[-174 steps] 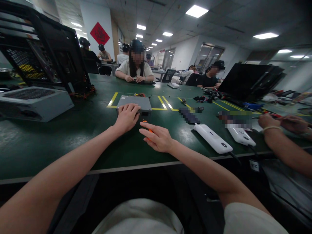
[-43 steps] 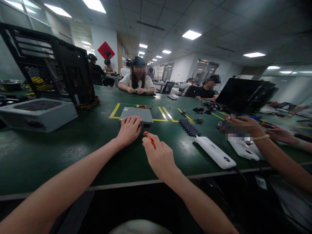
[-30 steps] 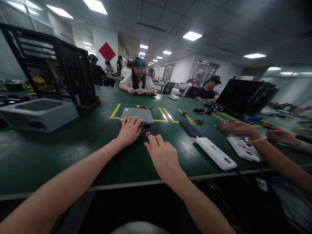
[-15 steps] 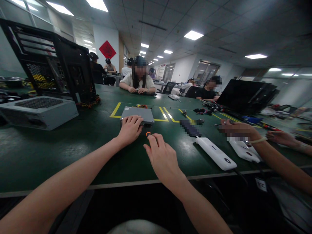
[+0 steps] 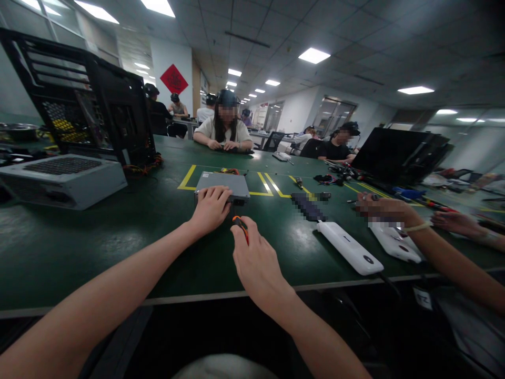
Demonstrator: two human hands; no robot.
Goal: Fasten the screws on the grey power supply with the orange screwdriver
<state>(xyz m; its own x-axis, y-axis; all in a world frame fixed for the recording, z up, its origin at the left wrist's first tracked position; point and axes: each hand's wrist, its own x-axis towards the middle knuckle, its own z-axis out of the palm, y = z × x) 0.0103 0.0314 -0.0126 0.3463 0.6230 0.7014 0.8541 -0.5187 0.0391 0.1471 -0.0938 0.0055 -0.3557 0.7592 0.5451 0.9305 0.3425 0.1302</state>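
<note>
A grey metal computer power supply (image 5: 224,182) lies flat on the green table, its socket side facing me. My left hand (image 5: 211,208) grips its near left part, fingers over the top and thumb down by the front face. In my right hand (image 5: 256,258) is a screwdriver (image 5: 237,221) with an orange and black handle, the fingers closed around it. Its thin shaft points up at the front face of the power supply; I cannot make out whether the tip touches.
Left stand a larger power supply (image 5: 63,179) and an open black computer case (image 5: 87,105). To the right lie a white power bank-like device (image 5: 349,247) and a co-worker's hand (image 5: 384,210). A black monitor-like panel (image 5: 394,158) stands farther right. Another person (image 5: 224,121) sits opposite.
My right hand has turned and shifted slightly left, so more of the screwdriver's handle shows. My left hand and the power supply have stayed put.
</note>
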